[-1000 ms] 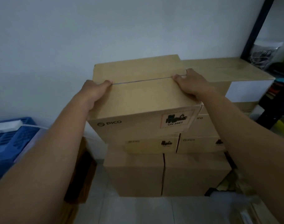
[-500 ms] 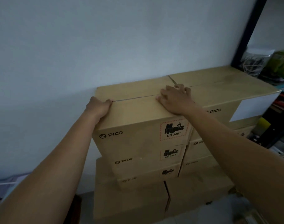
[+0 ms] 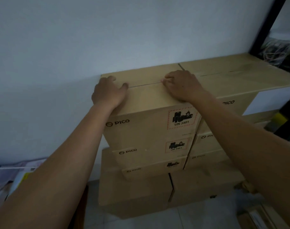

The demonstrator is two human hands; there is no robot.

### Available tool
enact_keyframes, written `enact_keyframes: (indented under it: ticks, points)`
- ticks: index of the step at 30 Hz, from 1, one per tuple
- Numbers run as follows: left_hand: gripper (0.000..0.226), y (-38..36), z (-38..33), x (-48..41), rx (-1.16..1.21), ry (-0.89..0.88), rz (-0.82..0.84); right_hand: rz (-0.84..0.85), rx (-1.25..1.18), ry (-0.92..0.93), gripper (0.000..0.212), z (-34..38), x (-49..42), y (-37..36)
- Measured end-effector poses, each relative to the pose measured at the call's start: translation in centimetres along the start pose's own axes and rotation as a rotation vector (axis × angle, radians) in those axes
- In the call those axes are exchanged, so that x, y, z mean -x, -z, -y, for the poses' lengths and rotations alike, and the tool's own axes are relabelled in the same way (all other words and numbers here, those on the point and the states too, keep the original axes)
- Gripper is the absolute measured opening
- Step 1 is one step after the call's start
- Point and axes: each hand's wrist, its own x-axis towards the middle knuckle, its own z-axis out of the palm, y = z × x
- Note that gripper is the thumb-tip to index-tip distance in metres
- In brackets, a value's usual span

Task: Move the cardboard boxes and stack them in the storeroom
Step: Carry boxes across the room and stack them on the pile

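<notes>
Atop a stack by the pale wall [image 3: 108,30] sat the brown cardboard box [image 3: 149,126] printed PICO, with a red-bordered UN 3481 label. Both hands lay on its top, grasping nothing: the left hand [image 3: 108,93] spread loosely by the left edge, the right hand [image 3: 182,86] with bent fingers at the centre seam. A second brown cardboard box [image 3: 231,76] touched its right side. Similar brown cartons [image 3: 141,152] sat beneath, down to the tiled floor [image 3: 198,217]. A black shelf post [image 3: 264,25] stood at the right.
</notes>
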Motion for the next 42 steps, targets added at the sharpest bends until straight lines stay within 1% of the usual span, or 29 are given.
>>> enact_keyframes:
  ticks: [1, 3, 8, 10, 12, 15, 19, 22, 25, 28, 32, 38, 42]
  points:
    - [0.063, 0.1, -0.6, 1.3, 0.012, -0.035, -0.015, -0.012, -0.034, 0.011, 0.049, 0.2, 0.8, 0.1]
    - [0.061, 0.0, -1.7, 3.9, 0.030, -0.081, -0.033, -0.047, -0.121, 0.053, 0.051, 0.7, 2.9, 0.4]
    - [0.066, -1.3, -3.4, 12.0, 0.026, -0.105, -0.075, -0.066, -0.200, 0.128, 0.046, 0.8, 11.1, 1.4]
    - [0.066, -2.3, -3.8, 16.0, 0.080, -0.094, -0.092, -0.060, -0.261, 0.167, 0.042, 0.4, 15.0, 1.3]
    - [0.064, -3.7, -3.9, 20.1, 0.124, -0.072, -0.088, -0.020, -0.295, 0.160, 0.042, 0.0, 18.5, 0.7]
    - [0.068, -6.6, -3.4, 26.0, 0.134, -0.029, 0.028, 0.136, -0.316, 0.026, 0.047, -0.9, 24.2, -1.4]
    - [0.074, -10.2, -1.7, 31.9, 0.119, 0.072, 0.189, 0.320, -0.343, -0.136, 0.052, -2.2, 31.4, -4.0]
    - [0.077, -12.2, -0.9, 36.0, 0.084, 0.103, 0.342, 0.396, -0.382, -0.238, 0.051, -3.2, 36.9, -5.5]
    - [0.080, -13.9, -0.7, 39.5, 0.056, 0.095, 0.466, 0.437, -0.435, -0.390, 0.054, -4.3, 42.1, -6.8]
    - [0.084, -15.5, -0.9, 42.6, 0.063, 0.062, 0.556, 0.437, -0.438, -0.548, 0.059, -5.2, 46.9, -7.3]
    - [0.088, -17.0, -1.9, 46.8, 0.048, -0.012, 0.662, 0.372, -0.402, -0.731, 0.063, -5.5, 53.4, -6.1]
    - [0.087, -17.2, -3.9, 53.9, 0.021, -0.191, 0.755, 0.253, -0.366, -0.897, 0.062, -5.2, 61.8, -3.6]
    - [0.087, -17.2, -6.8, 57.8, 0.090, -0.248, 0.808, 0.196, -0.371, -0.997, 0.067, -6.6, 66.1, -1.8]
